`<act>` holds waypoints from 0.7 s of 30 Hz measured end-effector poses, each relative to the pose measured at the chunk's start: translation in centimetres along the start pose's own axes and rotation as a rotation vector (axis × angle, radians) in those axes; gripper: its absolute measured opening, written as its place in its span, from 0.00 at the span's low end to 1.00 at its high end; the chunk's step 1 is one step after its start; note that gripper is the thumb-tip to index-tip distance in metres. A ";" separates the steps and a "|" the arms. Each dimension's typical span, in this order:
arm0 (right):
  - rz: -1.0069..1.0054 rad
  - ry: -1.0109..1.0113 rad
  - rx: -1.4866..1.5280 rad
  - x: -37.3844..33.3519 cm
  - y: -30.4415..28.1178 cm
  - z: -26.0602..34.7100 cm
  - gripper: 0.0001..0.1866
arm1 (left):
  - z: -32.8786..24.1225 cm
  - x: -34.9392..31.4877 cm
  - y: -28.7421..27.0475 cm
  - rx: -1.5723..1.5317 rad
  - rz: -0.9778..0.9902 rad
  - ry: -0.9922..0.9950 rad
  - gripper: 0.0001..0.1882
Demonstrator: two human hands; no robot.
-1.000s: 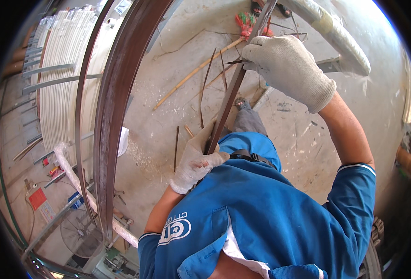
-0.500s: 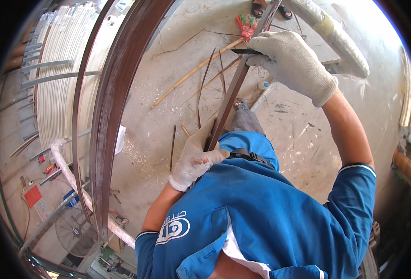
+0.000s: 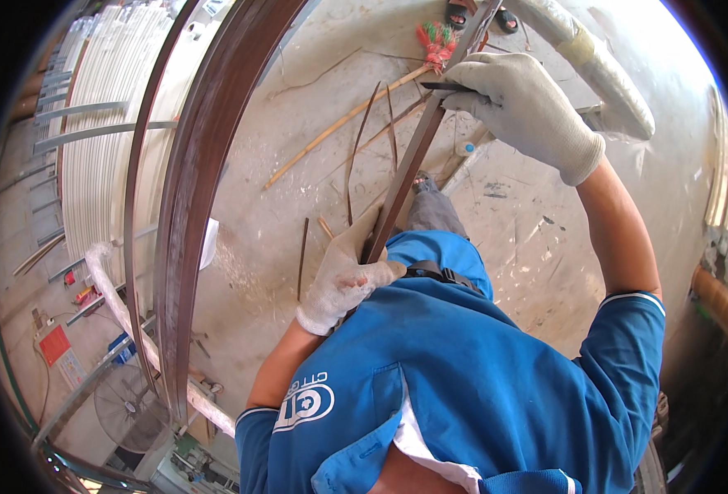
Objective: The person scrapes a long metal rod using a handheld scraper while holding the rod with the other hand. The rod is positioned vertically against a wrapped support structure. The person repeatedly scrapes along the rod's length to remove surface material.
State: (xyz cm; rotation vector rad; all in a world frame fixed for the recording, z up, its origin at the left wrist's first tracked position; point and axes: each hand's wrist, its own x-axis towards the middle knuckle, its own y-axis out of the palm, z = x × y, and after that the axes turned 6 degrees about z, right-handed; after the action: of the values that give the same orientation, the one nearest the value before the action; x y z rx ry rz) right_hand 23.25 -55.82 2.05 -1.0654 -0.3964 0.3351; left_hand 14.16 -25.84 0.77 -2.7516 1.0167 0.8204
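Note:
A long dark brown bar [image 3: 413, 156] slants from my waist up toward the far side. My left hand [image 3: 341, 284], in a pale work glove with a reddish stain, is closed round its near end. Farther up, my right hand [image 3: 529, 107], also gloved, bends over the bar with its fingers pinched together. From those fingers a thin dark strip [image 3: 441, 86] with a pointed tip sticks out to the left, across the bar. What kind of piece it is, I cannot make out. The glove hides the rest of it.
Tall brown profiles [image 3: 199, 189] stand close on my left, before stacked white lengths [image 3: 105, 156] on a rack. On the floor lie a broom [image 3: 347, 119] and several thin strips. A wrapped roll [image 3: 603, 78] lies far right, a fan [image 3: 129, 407] lower left. Another person's sandalled feet [image 3: 456, 15] show far ahead.
My right hand and the thin dark strip have moved slightly to the right and up along the bar. The left hand keeps its grip on the near end.

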 end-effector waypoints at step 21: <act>-0.191 0.166 0.244 -1.8 1.2 -0.5 0.10 | -0.2 -0.2 0.6 0.120 -0.011 -0.025 0.40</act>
State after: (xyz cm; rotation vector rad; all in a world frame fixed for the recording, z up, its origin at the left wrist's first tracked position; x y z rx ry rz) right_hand 21.78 -56.52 0.53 -0.8029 -0.2970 0.1188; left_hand 13.75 -26.30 1.08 -2.6385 1.0100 0.7637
